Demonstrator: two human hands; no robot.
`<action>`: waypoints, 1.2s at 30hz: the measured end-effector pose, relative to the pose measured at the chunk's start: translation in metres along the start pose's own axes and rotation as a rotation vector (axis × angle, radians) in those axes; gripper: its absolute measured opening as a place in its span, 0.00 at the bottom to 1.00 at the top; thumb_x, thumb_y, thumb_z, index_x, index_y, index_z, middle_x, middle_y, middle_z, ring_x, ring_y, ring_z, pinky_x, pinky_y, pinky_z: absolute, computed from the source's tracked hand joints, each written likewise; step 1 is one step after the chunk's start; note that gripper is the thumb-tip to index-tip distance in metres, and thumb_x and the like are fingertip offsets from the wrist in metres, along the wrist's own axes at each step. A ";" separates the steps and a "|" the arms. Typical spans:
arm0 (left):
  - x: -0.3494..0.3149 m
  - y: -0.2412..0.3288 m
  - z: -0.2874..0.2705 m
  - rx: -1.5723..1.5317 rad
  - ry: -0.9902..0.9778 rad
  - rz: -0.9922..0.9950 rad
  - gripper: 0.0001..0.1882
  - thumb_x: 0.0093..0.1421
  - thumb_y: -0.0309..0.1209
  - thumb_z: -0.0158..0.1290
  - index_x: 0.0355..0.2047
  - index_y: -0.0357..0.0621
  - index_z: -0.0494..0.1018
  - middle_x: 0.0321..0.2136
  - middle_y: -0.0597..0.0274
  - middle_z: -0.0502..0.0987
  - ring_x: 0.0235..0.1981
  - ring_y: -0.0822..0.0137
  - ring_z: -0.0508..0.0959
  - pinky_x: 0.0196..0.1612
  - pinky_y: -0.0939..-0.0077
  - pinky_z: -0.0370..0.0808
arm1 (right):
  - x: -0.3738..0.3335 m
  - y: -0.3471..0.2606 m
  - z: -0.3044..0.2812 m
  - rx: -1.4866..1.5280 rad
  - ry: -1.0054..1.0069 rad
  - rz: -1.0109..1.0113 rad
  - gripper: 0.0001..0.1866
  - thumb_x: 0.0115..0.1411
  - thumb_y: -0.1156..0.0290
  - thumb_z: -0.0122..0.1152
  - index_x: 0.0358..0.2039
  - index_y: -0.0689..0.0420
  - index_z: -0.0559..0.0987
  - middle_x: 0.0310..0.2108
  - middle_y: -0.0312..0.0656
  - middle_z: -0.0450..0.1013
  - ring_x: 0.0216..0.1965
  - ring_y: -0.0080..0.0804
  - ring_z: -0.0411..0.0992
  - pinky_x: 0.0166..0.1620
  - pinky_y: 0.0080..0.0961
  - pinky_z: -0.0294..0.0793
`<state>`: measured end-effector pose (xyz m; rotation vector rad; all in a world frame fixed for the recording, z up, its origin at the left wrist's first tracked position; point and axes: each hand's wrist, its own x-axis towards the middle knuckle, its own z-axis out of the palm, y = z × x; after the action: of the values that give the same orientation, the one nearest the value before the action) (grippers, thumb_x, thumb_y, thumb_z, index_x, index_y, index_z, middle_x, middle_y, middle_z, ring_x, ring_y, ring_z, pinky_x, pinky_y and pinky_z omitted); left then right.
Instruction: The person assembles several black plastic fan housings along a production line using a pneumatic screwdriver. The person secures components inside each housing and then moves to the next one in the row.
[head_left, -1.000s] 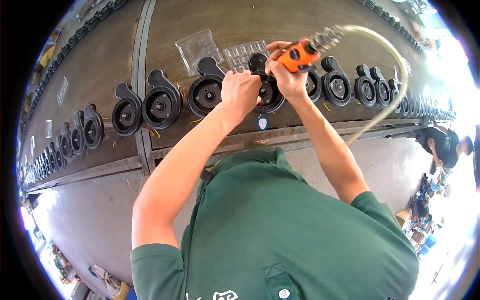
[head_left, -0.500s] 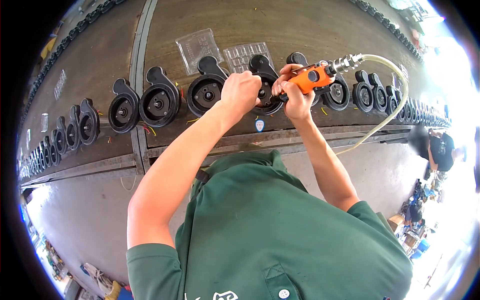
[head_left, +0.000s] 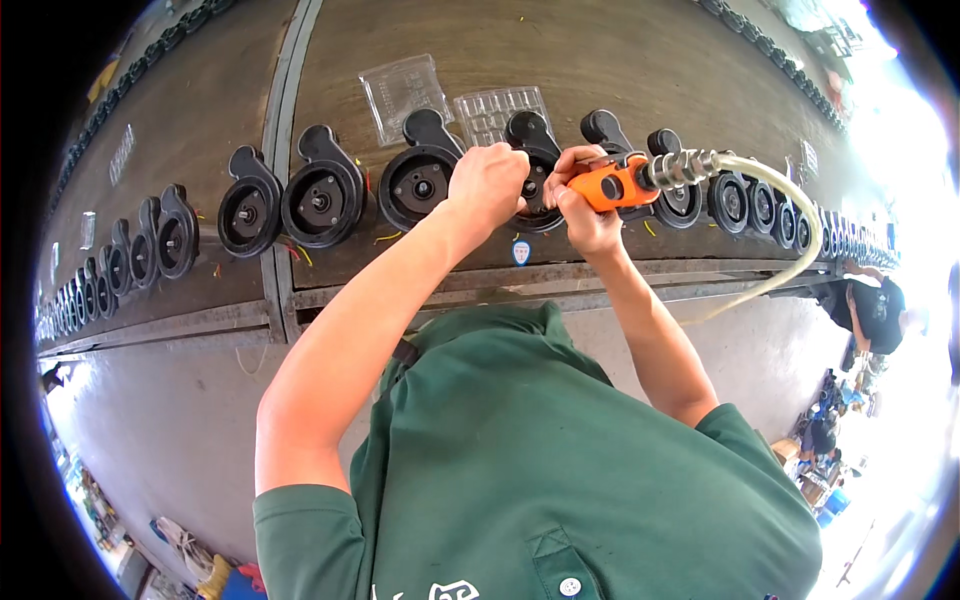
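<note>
A black round housing [head_left: 541, 212] with a spout-like arm lies before me on the bench, open side up. My left hand [head_left: 488, 188] is closed at its left side, knuckles up. The fingertips are mostly hidden, so what they hold cannot be made out. From the right, my right hand [head_left: 588, 215] grips an orange air tool [head_left: 600, 188], its front end close to the housing. A metal fitting [head_left: 682, 169] joins the tool to a clear air hose [head_left: 806, 215]. The tool's tip is hidden by my fingers.
Similar black housings [head_left: 322, 200] line the bench edge on both sides, some with coloured wires. Two clear plastic trays [head_left: 404, 98] lie behind them. A metal strip [head_left: 283, 110] crosses the bench at left. Another person [head_left: 876, 312] is at the far right.
The orange tool has tilted and shifted slightly down and left in my right hand; its fitting and hose moved with it. My left hand stays at the same housing, shifted slightly right.
</note>
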<state>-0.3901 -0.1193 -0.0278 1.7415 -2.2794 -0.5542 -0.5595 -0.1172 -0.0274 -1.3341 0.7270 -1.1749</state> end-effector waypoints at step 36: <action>-0.037 0.029 0.085 -1.428 0.288 -0.740 0.15 0.62 0.28 0.51 0.44 0.27 0.73 0.36 0.53 0.79 0.31 0.66 0.81 0.30 0.70 0.84 | 0.038 -0.023 0.003 0.105 0.098 -0.162 0.16 0.57 0.81 0.51 0.47 0.66 0.69 0.25 0.40 0.69 0.25 0.28 0.68 0.34 0.30 0.74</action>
<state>-0.4387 -0.0638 -0.0909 1.4956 -0.4873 -1.4165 -0.5501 -0.1482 0.0031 -1.2724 0.6272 -1.3969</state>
